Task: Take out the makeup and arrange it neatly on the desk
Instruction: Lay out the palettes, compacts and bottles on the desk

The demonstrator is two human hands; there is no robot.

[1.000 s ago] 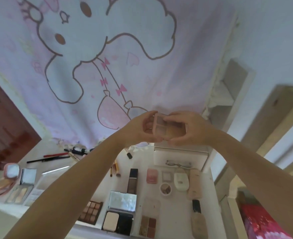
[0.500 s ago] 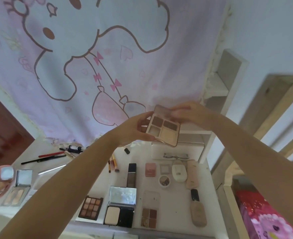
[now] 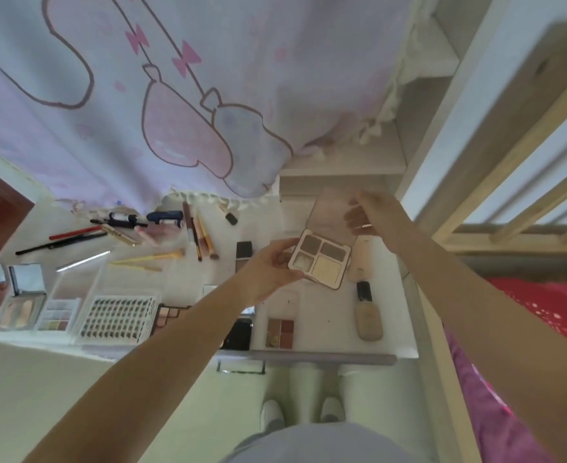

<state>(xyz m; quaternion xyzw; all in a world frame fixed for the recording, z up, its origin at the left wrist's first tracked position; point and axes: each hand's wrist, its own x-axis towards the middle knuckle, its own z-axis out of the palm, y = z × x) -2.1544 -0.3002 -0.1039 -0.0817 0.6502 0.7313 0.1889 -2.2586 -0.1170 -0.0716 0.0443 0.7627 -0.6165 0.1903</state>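
An open four-pan eyeshadow palette (image 3: 322, 260) hangs above the right part of the white desk (image 3: 389, 342). My left hand (image 3: 268, 265) grips the palette's base at its left edge. My right hand (image 3: 364, 213) holds the raised clear lid (image 3: 330, 212) by its right side. Laid out on the desk are several makeup items: a small red-brown palette (image 3: 279, 333), a beige foundation bottle (image 3: 369, 317), a lash tray (image 3: 117, 317), compacts (image 3: 25, 295) and brushes (image 3: 202, 235).
A cartoon-print curtain (image 3: 175, 95) hangs behind the desk. White shelves (image 3: 342, 168) stand at the back right. A wooden bed rail (image 3: 526, 235) and red bedding (image 3: 549, 309) lie to the right. My feet (image 3: 304, 412) are below the desk edge.
The palette was shut a second ago; its lid has since been lifted open. The hands and palette have come lower, toward the desk, and the view has tilted down.
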